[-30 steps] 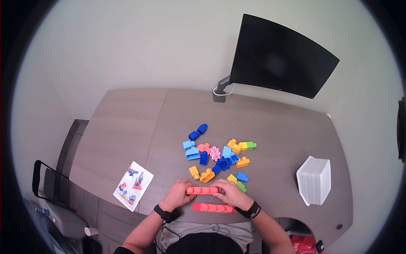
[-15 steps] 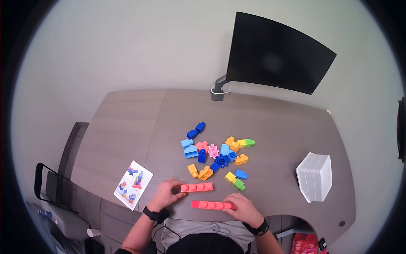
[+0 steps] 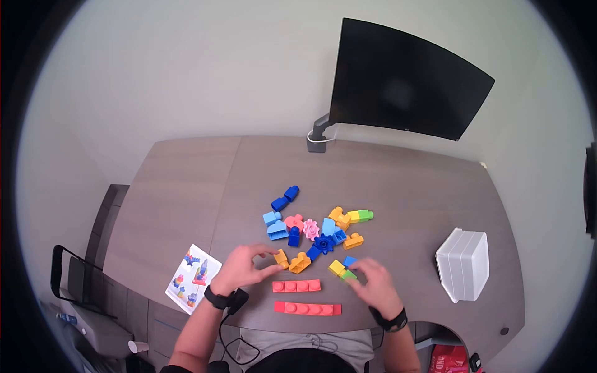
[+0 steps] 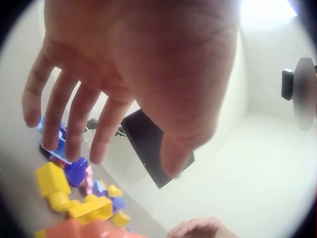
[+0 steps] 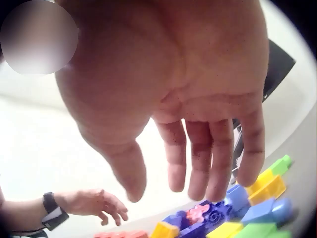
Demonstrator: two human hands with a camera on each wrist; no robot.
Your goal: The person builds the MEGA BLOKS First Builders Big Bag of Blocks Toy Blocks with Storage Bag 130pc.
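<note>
In the head view my left hand is at the left of the toy blocks, thumb and fingers apart around a small orange block. The left wrist view shows the fingers long and spread, holding nothing. My right hand hovers by a yellow and green block pair and a blue block, which it partly covers. Its fingers hang loosely in the right wrist view, with no block in them. Two long red studded blocks, one farther and one nearer, lie parallel before me.
More blocks spread beyond the hands, among them an orange arched block, a dark blue gear and a pink gear. A picture sheet lies left, a white container right. A monitor stands behind.
Both hands have let go of the red blocks, which now lie side by side on the table. The left hand moved forward to the orange block, the right forward to the yellow-green pair.
</note>
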